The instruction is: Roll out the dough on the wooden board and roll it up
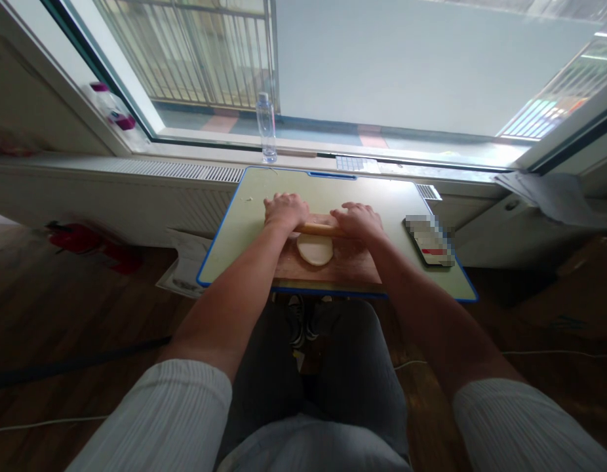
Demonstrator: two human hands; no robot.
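The pale-green table (234,236) with the blue rim is the biggest thing in reach, and its near edge sits just beyond the person's knees. Both forearms come in over that edge from near left and near right, angling inward until the hands are fairly close together. On the table's near middle lies a brown wooden board (350,267), partly covered by the forearms. Across its far part runs a rolling pin (322,229), set left to right.

The left hand (286,211) is over the pin's left part, palm down, its fingers loosely bent and reaching toward the far side; it looks open, resting on the wood without wrapping round it. The right hand (358,219) does much the same on the right part, palm down, fingers slightly spread, thumb side toward the middle. A phone (its screen pixelated) (429,241) lies well apart on the table's right side. Smallest is the round of pale dough (315,250), flat on the board, just near of the pin.

The hands hide both pin ends, the palms' undersides are out of sight, and I can't tell whether the dough's far edge runs under the pin.
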